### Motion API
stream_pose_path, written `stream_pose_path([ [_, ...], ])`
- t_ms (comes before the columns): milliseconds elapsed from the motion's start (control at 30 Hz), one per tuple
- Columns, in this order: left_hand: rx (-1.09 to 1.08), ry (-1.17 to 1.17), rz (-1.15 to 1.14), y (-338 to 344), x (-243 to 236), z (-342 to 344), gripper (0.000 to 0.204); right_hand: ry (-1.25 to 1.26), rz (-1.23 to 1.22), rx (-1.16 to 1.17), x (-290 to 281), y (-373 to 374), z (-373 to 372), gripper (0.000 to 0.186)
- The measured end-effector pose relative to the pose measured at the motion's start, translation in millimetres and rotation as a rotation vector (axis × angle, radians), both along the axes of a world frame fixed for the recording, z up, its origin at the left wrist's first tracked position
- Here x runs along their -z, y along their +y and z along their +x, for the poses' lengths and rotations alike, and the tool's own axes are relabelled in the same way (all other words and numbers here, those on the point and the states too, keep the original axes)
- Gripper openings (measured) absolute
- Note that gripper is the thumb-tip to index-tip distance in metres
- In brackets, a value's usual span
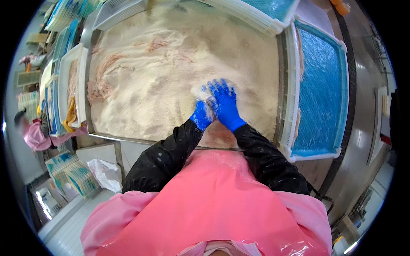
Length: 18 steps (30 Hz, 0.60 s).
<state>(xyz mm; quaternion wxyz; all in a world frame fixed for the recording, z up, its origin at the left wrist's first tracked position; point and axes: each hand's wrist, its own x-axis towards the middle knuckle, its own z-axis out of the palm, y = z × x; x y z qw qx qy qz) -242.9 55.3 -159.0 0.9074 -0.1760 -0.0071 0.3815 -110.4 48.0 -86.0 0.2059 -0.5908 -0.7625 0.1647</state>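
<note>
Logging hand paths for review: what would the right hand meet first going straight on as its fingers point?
Ahead of the right hand lies pale powder, so probably that first; from above, whether it already touches the hand is unclear.

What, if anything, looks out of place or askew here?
Only the crumpled white sheeting at lower left looks slightly untidy, bunched loosely beside a close-set row of thin panels; nothing else clearly stands out.
</note>
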Motion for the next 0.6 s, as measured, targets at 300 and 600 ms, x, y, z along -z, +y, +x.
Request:
stream_pose_path([
  [300, -0.080, 0.936, 0.201, -4.7, -44.7, -90.8, 0.049, -0.095, 0.146, 0.169, 33.6, 137.0, -17.9, 0.049],
  [600, -0.498, 1.697, 0.505, -3.7, -83.8, -103.7, 0.033, 0.507, -0.230, 0.128, 32.4, 128.3, -35.6, 0.028],
])
